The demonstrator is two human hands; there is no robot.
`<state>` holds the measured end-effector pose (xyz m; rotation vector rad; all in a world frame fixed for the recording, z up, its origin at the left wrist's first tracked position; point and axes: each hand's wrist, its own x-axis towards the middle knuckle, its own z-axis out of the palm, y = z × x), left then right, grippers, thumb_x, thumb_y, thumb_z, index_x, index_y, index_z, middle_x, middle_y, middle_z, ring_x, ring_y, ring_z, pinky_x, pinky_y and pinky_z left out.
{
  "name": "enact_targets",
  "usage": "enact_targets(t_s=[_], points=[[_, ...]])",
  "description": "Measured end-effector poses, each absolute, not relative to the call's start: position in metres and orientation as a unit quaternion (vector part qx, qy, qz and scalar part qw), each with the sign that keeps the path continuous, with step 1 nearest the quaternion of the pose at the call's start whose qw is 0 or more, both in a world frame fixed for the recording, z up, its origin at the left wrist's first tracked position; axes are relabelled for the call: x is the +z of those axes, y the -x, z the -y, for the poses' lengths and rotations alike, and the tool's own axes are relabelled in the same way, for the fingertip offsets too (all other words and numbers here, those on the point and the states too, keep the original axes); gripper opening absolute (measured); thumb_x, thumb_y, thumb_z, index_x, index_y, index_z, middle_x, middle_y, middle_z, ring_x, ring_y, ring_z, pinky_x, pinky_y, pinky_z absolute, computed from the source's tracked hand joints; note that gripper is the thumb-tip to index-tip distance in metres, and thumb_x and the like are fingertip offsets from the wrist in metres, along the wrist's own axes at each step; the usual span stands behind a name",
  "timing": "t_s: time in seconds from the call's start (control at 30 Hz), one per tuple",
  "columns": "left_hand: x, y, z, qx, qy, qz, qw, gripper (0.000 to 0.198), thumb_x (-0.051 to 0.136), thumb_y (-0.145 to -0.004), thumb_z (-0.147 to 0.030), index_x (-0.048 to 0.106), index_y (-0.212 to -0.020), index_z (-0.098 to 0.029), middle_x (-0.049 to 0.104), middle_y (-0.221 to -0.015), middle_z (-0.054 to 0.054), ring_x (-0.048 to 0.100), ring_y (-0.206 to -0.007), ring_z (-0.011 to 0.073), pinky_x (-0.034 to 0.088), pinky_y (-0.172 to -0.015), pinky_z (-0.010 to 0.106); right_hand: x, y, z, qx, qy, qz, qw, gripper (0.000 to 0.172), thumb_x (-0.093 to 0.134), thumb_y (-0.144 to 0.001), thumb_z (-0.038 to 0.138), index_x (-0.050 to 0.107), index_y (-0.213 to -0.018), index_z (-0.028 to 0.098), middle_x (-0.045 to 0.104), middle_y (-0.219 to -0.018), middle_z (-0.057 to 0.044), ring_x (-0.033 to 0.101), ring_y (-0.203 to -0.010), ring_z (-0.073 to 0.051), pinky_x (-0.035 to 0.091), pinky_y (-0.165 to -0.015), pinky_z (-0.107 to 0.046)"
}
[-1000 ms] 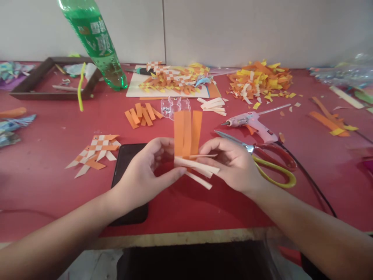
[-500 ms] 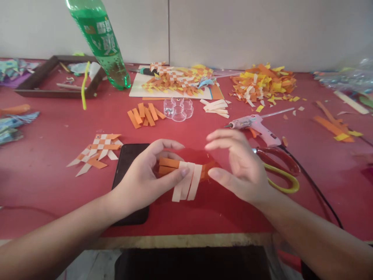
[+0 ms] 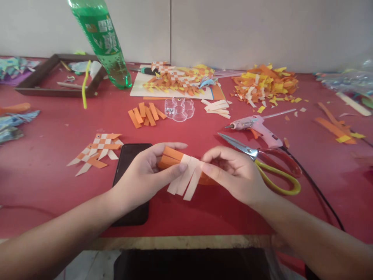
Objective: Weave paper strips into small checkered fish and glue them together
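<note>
Orange and cream paper strips (image 3: pixel 186 177), crossed over one another, are held between both hands above the red table. My left hand (image 3: pixel 148 173) pinches them with its thumb across the cream strips; orange ends stick out beside its fingers. My right hand (image 3: pixel 233 171) is closed, thumb and forefinger pinching the upper right edge of the cream strips. More orange paper shows below its thumb. Under my left wrist lies a black phone (image 3: pixel 135 214). Scissors (image 3: pixel 262 163) with red and yellow handles rest beside my right hand.
A pink glue gun (image 3: pixel 256 126) with a cord lies at right. Finished woven paper fish (image 3: pixel 100 149) are at left. Orange strips (image 3: pixel 145 114), a clear bead tray (image 3: pixel 179 109) and cream strips (image 3: pixel 217 107) stand behind. Farther back are a green bottle (image 3: pixel 101 46) and paper scraps (image 3: pixel 265 83).
My right hand has come in from the right, and its open fingers have closed on the cream strips. The strips have tilted. The scissors' blades are now uncovered.
</note>
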<state>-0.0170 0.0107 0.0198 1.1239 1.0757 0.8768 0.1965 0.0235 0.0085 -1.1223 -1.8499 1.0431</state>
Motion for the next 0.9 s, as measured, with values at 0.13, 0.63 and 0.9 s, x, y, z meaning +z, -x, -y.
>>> enact_targets(t_s=[0.13, 0.63, 0.9], points=[[0.02, 0.016, -0.011, 0.373, -0.498, -0.479, 0.62, 0.033, 0.072, -0.082, -0.026, 0.065, -0.114, -0.017, 0.078, -0.091, 0.004, 0.075, -0.078, 0.0193, 0.062, -0.064, 0.025, 0.008, -0.195, -0.021, 0.154, 0.392, 0.812, 0.403, 0.018, 0.066, -0.083, 0.016, 0.063, -0.099, 0.023, 0.065, -0.102, -0.007, 0.061, -0.1, -0.022, 0.05, -0.09, -0.042], [0.014, 0.013, 0.002, 0.339, -0.598, -0.481, 0.544, 0.023, 0.064, -0.09, -0.032, 0.068, -0.112, -0.024, 0.077, -0.088, 0.0, 0.074, -0.082, 0.0153, 0.059, -0.077, 0.025, 0.008, -0.191, -0.019, 0.09, 0.34, 0.845, 0.404, 0.016, 0.07, -0.078, 0.013, 0.066, -0.092, 0.021, 0.065, -0.096, -0.008, 0.06, -0.094, -0.022, 0.052, -0.085, -0.043], [0.017, 0.013, 0.001, 0.339, -0.688, -0.494, 0.411, 0.013, 0.067, -0.087, -0.027, 0.068, -0.1, -0.025, 0.076, -0.09, -0.003, 0.072, -0.079, 0.0111, 0.056, -0.077, 0.019, 0.015, -0.191, -0.015, 0.306, 0.393, 0.767, 0.404, 0.009, 0.062, -0.087, 0.021, 0.072, -0.088, 0.02, 0.064, -0.094, -0.005, 0.065, -0.086, -0.015, 0.056, -0.077, -0.031]])
